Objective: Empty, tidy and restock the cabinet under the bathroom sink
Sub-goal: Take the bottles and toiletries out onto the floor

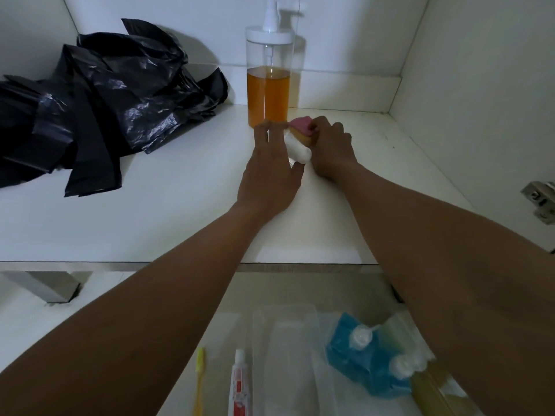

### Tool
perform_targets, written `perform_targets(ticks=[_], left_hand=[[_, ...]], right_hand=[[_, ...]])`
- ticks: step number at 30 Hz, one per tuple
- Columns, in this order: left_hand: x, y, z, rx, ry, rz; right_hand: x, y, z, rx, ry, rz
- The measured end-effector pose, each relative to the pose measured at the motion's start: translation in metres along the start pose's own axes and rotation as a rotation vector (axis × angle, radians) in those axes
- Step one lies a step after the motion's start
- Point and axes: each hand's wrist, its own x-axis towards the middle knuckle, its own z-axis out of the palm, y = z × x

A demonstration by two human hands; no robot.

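Two hands meet on the cabinet floor (180,205), right of the black bin bags (99,94), just before the pump bottle (268,82). Left hand (270,172): fingers half spread, thumb and forefinger bracketing the sponge bundle (295,147). Right hand (330,148): fingers curled round its pink end.

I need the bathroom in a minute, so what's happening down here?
A person is reaching into the under-sink cabinet, left hand and right hand holding a small pink-and-white bundle just in front of a pump bottle of orange liquid. Black bin bags lie at the left. Outside lie toothpaste, a toothbrush and blue pouches.
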Motion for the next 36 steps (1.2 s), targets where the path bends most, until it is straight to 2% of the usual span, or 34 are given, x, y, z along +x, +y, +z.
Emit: perform_targets(ticks=[6,12,16,22,27,31,36], left_hand=[[-0.003,0.006,-0.010,-0.134,0.034,-0.192],[-0.030,0.028,-0.039,-0.229,0.100,-0.447],[-0.066,0.058,-0.064,-0.309,0.116,-0.502],[-0.139,0.098,-0.100,-0.376,0.048,-0.424],[-0.172,0.111,-0.112,-0.380,0.001,-0.331],[-0.186,0.120,-0.113,-0.382,-0.027,-0.304],[-0.228,0.124,-0.100,-0.353,-0.099,-0.301]], right_hand=[[-0.034,0.003,-0.008,0.161,0.067,0.017],[-0.113,-0.010,-0.034,0.249,0.081,0.054],[-0.164,-0.019,-0.048,0.306,0.090,0.113],[-0.243,-0.020,-0.063,0.425,0.157,0.166],[-0.298,-0.003,-0.064,0.416,0.222,0.065],[-0.331,0.016,-0.070,0.433,0.209,0.010],[-0.387,0.042,-0.059,0.457,0.227,0.078]])
